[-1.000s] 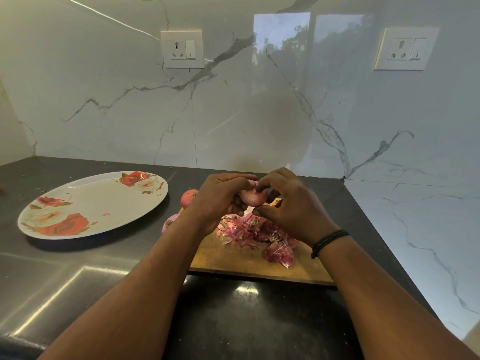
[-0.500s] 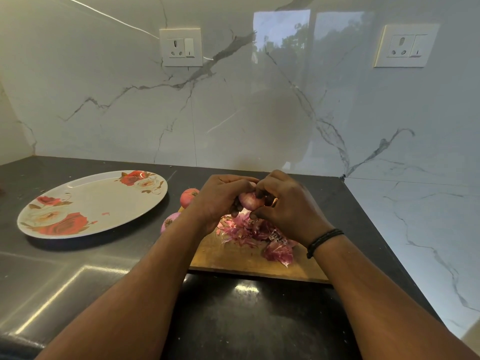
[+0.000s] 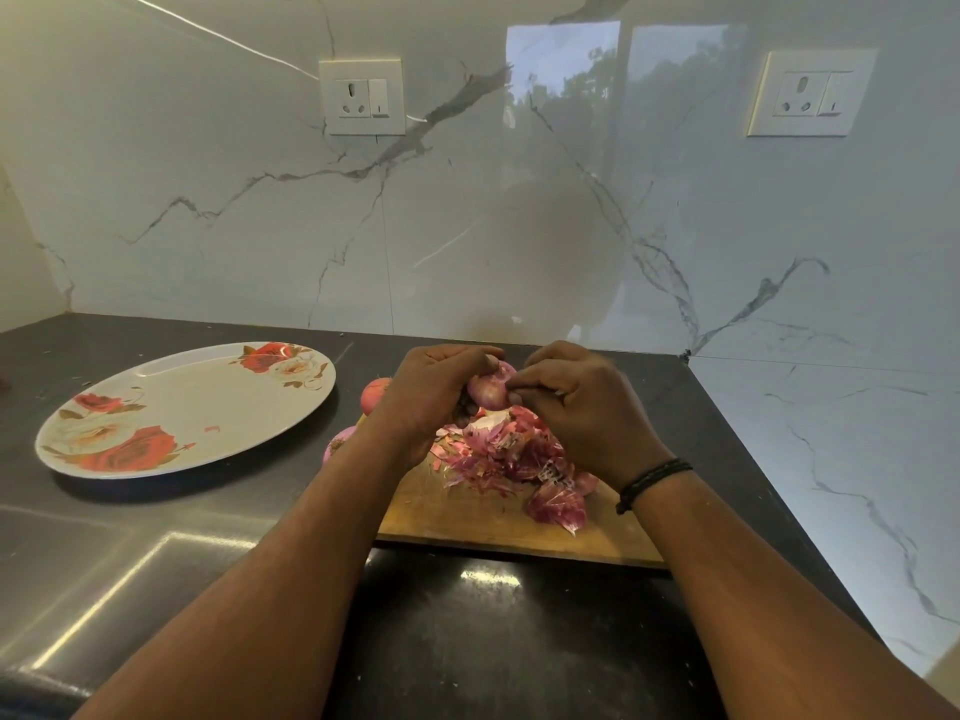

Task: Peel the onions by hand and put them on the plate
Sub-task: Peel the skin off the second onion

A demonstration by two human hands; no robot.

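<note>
onion point(image 3: 488, 391) gripped btwn left hand point(image 3: 431, 402) & right hand point(image 3: 582, 407), above peels point(image 3: 509, 454) on board point(image 3: 467, 517)

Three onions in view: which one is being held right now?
The onion raised above the cutting board, gripped by both hands, left and right. The other two lie untouched beside the left wrist.

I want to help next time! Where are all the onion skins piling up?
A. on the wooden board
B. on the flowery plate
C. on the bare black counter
A: the pile of purple onion skins lies on the wooden board, under the hands, while the flowery plate holds no onions yet.
</note>
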